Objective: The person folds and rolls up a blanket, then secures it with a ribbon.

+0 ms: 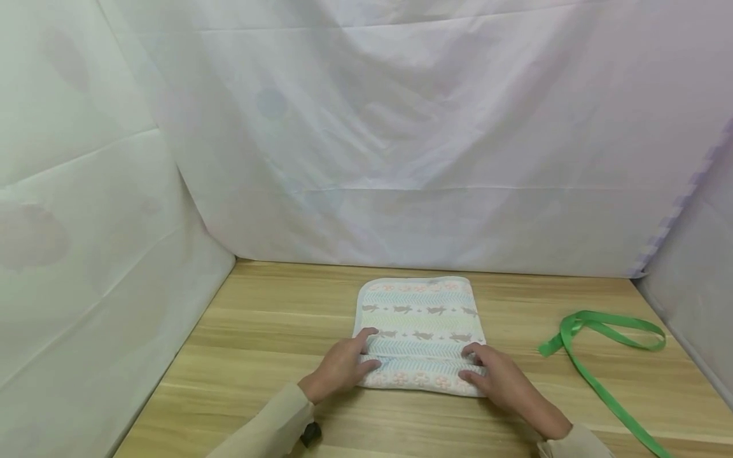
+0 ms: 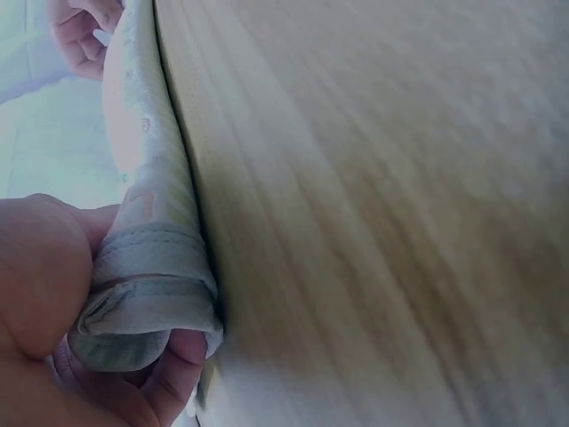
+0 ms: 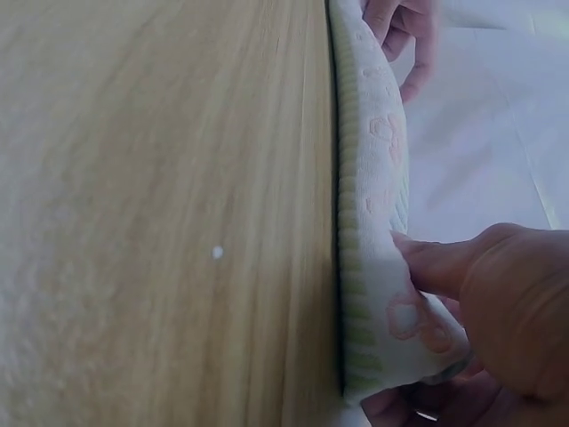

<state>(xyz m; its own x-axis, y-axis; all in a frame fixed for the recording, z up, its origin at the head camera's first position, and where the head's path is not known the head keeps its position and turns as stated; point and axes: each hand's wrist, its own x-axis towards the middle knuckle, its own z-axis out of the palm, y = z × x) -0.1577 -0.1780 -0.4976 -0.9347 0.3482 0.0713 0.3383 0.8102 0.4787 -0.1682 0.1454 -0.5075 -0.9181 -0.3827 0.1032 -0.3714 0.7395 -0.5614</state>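
Observation:
A white towel [image 1: 420,318] with pastel bands, flowers and brown turtle shapes lies on the wooden table. Its near side is folded over into a strip across the front. My left hand [image 1: 342,362] grips the left end of this fold; in the left wrist view its fingers curl beneath the layered, stitched edge [image 2: 151,258]. At the opposite end, my right hand [image 1: 499,375] pinches the fold, with the thumb [image 3: 436,262] on the flowered face and the other fingers partly hidden at the towel's side.
To the right, a green ribbon [image 1: 601,385] lies looped on the wooden table [image 1: 275,318] and runs to the front. A small black object [image 1: 311,434] shows beside the left sleeve. White cloth walls [image 1: 366,222] enclose the back and both sides.

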